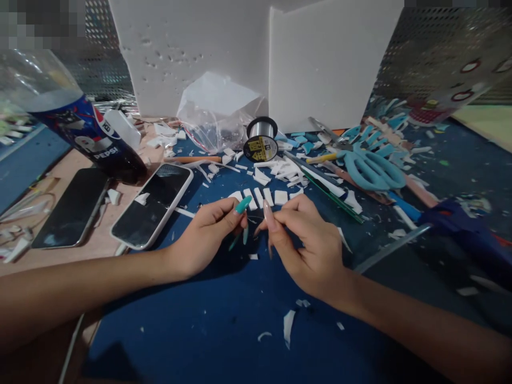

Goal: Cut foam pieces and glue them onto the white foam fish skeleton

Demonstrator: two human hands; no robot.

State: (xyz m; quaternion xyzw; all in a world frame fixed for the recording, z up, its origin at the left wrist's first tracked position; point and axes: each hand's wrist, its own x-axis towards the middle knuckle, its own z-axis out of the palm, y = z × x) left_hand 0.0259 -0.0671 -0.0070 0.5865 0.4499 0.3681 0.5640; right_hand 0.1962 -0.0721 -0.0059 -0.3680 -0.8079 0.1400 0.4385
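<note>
My left hand (214, 232) is closed in a pinch, thumb against forefinger, over the blue mat. Close beside it, my right hand (306, 242) pinches in the same way, its fingertips a short gap away. A thin clear fishing line (256, 217) runs faintly between the two pinches; its ends are hidden in the fingers. Just beyond my fingertips lies a row of small white foam pieces (281, 198). Behind them stands a spool of clear line (262, 140) with a black and gold label.
Two phones (74, 208) and a tilted Pepsi bottle (94, 133) are at the left. Blue-handled scissors (374, 168) lie among scraps at the right, near a dark blue glue gun (468, 240). White foam boards (320, 64) stand at the back. Loose scraps (288, 328) dot the mat.
</note>
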